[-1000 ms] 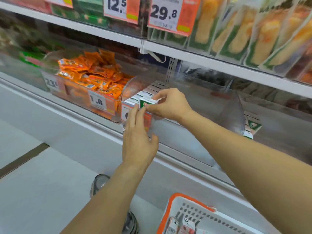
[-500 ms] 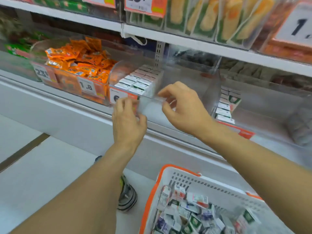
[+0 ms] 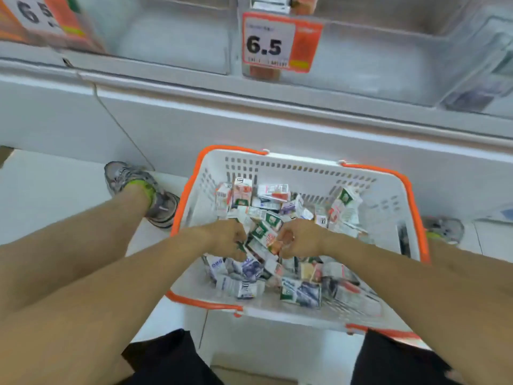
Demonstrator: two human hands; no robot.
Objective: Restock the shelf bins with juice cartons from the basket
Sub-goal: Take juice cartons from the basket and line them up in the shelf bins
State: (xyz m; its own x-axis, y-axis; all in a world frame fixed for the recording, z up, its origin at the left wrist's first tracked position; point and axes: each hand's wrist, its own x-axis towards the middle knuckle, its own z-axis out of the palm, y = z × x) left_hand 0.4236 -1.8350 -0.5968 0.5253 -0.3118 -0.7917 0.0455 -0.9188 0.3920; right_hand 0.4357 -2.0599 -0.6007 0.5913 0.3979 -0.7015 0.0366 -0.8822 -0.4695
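Both hands down in white basket point(image 3: 385, 195) with orange rim, left hand point(image 3: 226, 240) and right hand point(image 3: 301, 240) curled among loose juice cartons point(image 3: 266, 232), exact grasp unclear, shelf bins point(image 3: 172, 31) at 12 o'clock, 6.5 price tag point(image 3: 268, 41)

Both bare forearms reach forward and down, converging toward the middle of the view. The left hand point(image 3: 227, 240) is knuckles-up with fingers curled under, and the right hand point(image 3: 301, 238) mirrors it just beside, fingers likewise curled downward. What either grips is blurred. Both wrists are nearly straight, elbows spread wide apart.
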